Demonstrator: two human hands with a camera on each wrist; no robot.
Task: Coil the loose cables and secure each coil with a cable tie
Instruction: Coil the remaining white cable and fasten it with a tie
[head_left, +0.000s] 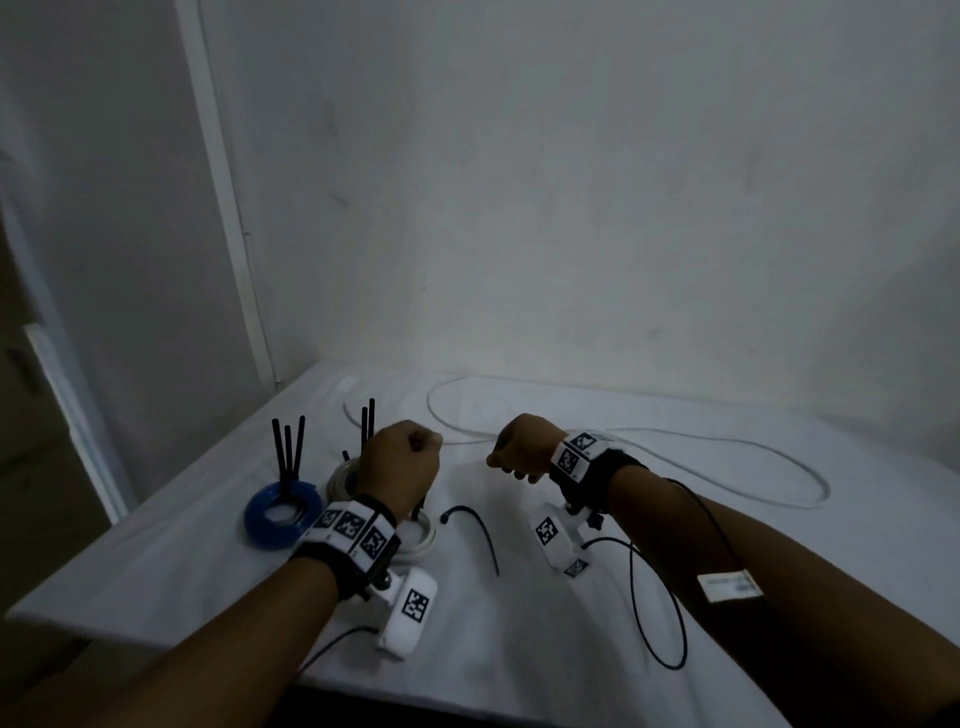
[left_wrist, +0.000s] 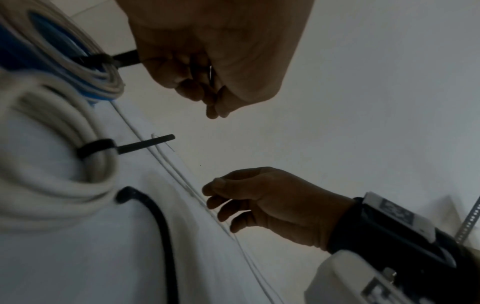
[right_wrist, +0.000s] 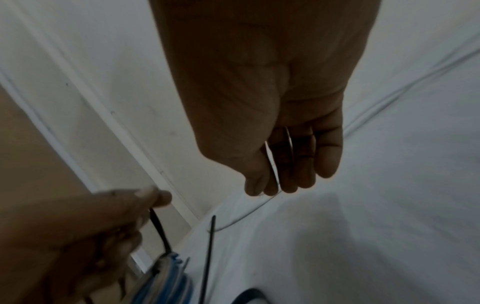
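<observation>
Cables in three states lie on the white cloth-covered table (head_left: 675, 597): a tied blue coil of cable (head_left: 283, 512), two tied off-white coils beside it, of which the nearer off-white coil (left_wrist: 52, 174) wears a black tie, and a thin loose white cable (head_left: 727, 452) looping toward the far right, not yet coiled. The left hand (head_left: 397, 460) is curled into a fist round the upright black tail of a cable tie (left_wrist: 127, 58) that circles the farther off-white coil (left_wrist: 85, 61), just beside the blue one. The right hand (head_left: 522, 449) hangs with fingers loosely bent and nearly straight — the loose white cable seems to run past them, but I cannot tell whether it is held. To finish this cinch well, I would pull the tail straight along its own line while steadying the coil, so the loops stay bunched and do not slide off the table. A spare black cable tie (head_left: 475, 535) lies between the wrists, ready for the loose cable. Behind the table stand plain white walls meeting in a corner — dim light, with a pale conduit strip (head_left: 234, 218) running up the left wall.
</observation>
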